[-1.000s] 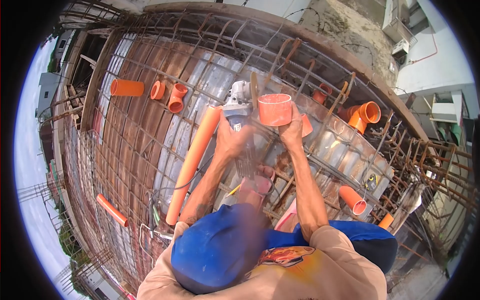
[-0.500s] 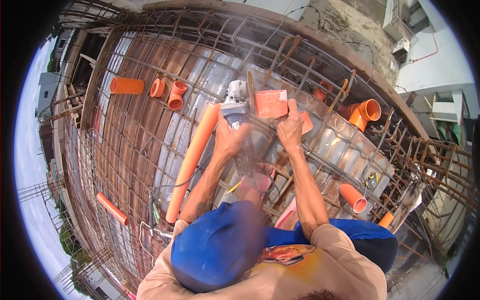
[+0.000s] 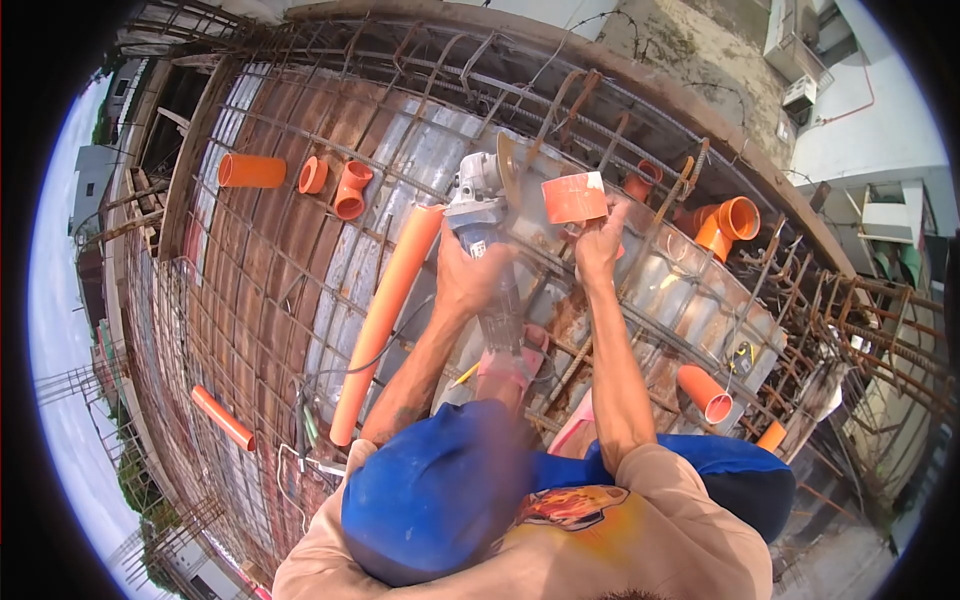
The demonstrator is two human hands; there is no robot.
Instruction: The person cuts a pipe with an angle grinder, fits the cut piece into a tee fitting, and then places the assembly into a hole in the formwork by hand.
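Observation:
My left hand is wrapped round the body of an angle grinder, whose cutting disc points away from me. Across a small gap to the right of the disc, my right hand grips a short cut piece of orange pipe from below. Pale dust marks the pipe piece's upper right corner. Left of the grinder, a long orange pipe lies slanted on the rebar. A yellow pencil-like stick rests near my foot.
A rebar grid covers corrugated metal sheets. Scattered on it are an orange pipe length, a tee fitting, an elbow fitting, a pipe offcut and a thin orange pipe. Bent rebar ends stick up at the right.
The pipe piece in my right hand has moved right, away from the disc, and a gap has opened between them. The grinder has shifted only slightly.

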